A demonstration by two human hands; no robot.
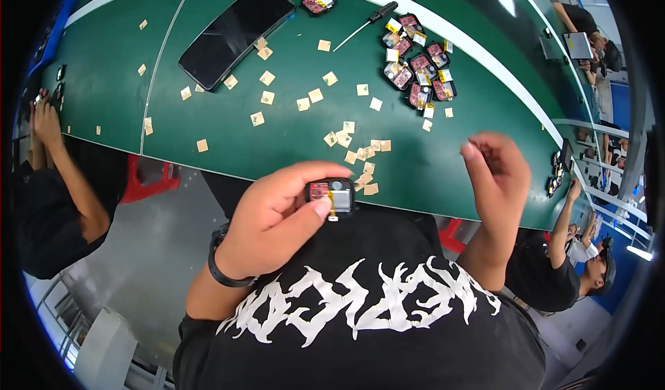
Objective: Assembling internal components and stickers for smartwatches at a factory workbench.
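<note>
My left hand (277,213) grips a small black square module (332,196) with a red board and a yellow strip showing inside, held close to my chest at the near edge of the green table (291,137). My right hand (500,172) is raised over the table's near right part, its fingers curled and pinched together; whether something tiny sits between them cannot be made out. A cluster of several similar black modules (415,68) lies at the far right of the table.
Many small tan paper squares (346,140) are scattered over the table. A black tablet-like slab (235,33), one lone module (318,2) and a black-handled screwdriver (366,24) lie at the far side. Other people work at the left (48,127) and right (575,251).
</note>
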